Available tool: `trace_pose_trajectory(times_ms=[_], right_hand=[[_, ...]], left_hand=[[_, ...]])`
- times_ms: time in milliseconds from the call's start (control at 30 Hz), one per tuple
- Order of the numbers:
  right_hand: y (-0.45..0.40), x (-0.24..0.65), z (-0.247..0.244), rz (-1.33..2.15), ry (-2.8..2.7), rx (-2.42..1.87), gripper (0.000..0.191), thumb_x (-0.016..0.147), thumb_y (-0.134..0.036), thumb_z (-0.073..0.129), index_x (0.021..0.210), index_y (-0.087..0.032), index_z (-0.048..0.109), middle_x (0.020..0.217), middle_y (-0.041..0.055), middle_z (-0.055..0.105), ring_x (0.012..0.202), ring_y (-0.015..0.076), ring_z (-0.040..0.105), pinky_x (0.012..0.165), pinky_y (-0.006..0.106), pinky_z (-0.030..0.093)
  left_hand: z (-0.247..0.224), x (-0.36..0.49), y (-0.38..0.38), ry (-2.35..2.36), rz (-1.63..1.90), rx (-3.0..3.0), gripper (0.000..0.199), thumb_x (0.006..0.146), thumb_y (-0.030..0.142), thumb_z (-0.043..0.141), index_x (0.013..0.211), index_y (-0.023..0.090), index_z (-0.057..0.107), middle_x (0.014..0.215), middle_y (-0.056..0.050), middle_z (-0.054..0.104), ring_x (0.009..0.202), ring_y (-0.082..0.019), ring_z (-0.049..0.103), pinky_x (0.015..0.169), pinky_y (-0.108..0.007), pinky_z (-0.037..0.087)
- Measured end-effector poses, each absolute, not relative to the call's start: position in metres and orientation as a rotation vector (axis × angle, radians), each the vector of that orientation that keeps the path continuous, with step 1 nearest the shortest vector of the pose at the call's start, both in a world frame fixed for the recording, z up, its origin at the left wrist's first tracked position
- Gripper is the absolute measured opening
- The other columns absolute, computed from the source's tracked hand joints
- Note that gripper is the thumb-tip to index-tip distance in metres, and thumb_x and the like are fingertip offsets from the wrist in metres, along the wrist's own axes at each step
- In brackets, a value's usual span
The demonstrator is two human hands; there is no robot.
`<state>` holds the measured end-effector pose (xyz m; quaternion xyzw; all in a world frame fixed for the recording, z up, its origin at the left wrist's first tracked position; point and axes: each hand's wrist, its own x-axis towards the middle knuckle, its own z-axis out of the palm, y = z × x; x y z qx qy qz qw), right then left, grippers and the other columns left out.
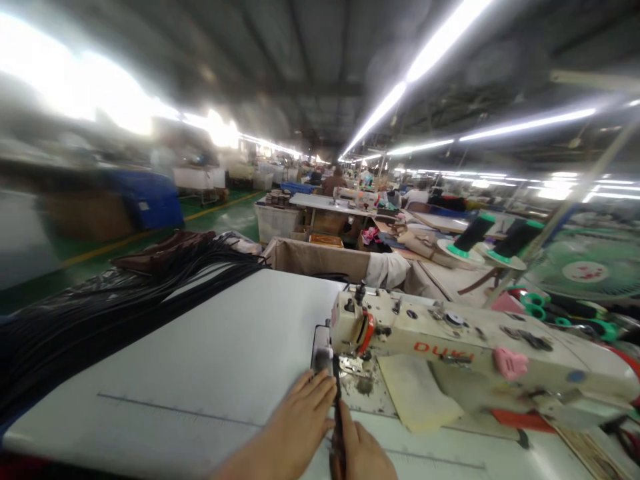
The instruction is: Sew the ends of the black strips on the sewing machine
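Observation:
A narrow dark strap [339,427] runs toward me from the needle area of a cream sewing machine [400,333]. My left hand [305,413] lies flat to the left of the strap, fingers stretched forward by the presser foot, the thumb at the strap's edge. On the other side my right hand [365,447] has its index finger along the strap; its lower fingers are partly out of frame, and it seems to grip the strap's near end. The needle itself is hidden behind the machine head.
Long black straps [150,307] are heaped along the table's left side. A yellowish cloth [417,393] hangs under the machine arm. Black thread cones [473,235] and a green fan [585,267] stand right. Beyond the white table [240,333] is a cloth-lined bin [325,257].

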<state>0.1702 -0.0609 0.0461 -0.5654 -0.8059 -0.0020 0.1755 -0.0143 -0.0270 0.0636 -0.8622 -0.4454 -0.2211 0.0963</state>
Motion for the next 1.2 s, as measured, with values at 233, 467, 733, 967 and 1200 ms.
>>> trace_pose_trajectory(times_ms=[233, 467, 733, 967, 1200], right_hand=[[-0.071, 0.171, 0.07, -0.063, -2.241, -1.441, 0.069, 0.077, -0.003, 0.054, 0.144, -0.016, 0.045, 0.102, 0.0092, 0.074, 0.087, 0.0241, 0.072, 0.076, 0.033, 0.06], [-0.075, 0.173, 0.074, -0.099, -2.21, -1.326, 0.048, 0.084, -0.006, 0.051, 0.13, -0.017, 0.053, 0.09, 0.0057, 0.07, 0.079, 0.0221, 0.068, 0.07, 0.032, 0.055], [-0.078, 0.172, 0.077, -0.1, -2.231, -1.322, 0.035, 0.088, -0.009, 0.051, 0.122, -0.016, 0.056, 0.086, 0.0045, 0.064, 0.076, 0.0213, 0.062, 0.068, 0.032, 0.048], [-0.079, 0.171, 0.078, -0.083, -2.245, -1.338, 0.031, 0.09, -0.008, 0.049, 0.119, -0.016, 0.058, 0.086, 0.0046, 0.062, 0.078, 0.021, 0.058, 0.069, 0.032, 0.046], [-0.08, 0.171, 0.08, -0.075, -2.236, -1.326, 0.036, 0.086, -0.005, 0.051, 0.119, -0.017, 0.058, 0.085, 0.0038, 0.061, 0.078, 0.0209, 0.057, 0.07, 0.031, 0.045]], left_hand=[[0.071, -0.016, -0.033, -1.399, -0.702, -2.634, 0.044, 0.106, 0.033, 0.047, 0.147, 0.019, 0.051, 0.153, -0.005, 0.055, 0.147, -0.021, 0.045, 0.124, -0.045, 0.035], [0.067, -0.016, -0.028, -1.378, -0.68, -2.642, 0.045, 0.106, 0.031, 0.044, 0.148, 0.017, 0.048, 0.154, -0.01, 0.054, 0.149, -0.025, 0.043, 0.123, -0.049, 0.034], [0.064, -0.019, -0.007, -1.43, -0.689, -2.642, 0.039, 0.107, 0.034, 0.042, 0.141, 0.02, 0.056, 0.15, -0.008, 0.058, 0.147, -0.023, 0.045, 0.125, -0.05, 0.03], [0.067, -0.019, -0.003, -1.479, -0.63, -2.655, 0.042, 0.106, 0.029, 0.045, 0.146, 0.024, 0.052, 0.154, -0.007, 0.054, 0.15, -0.026, 0.039, 0.127, -0.055, 0.023], [0.075, -0.016, 0.004, -1.574, -0.573, -2.677, 0.04, 0.103, 0.023, 0.049, 0.143, 0.024, 0.054, 0.15, -0.007, 0.057, 0.15, -0.03, 0.039, 0.126, -0.061, 0.023]])
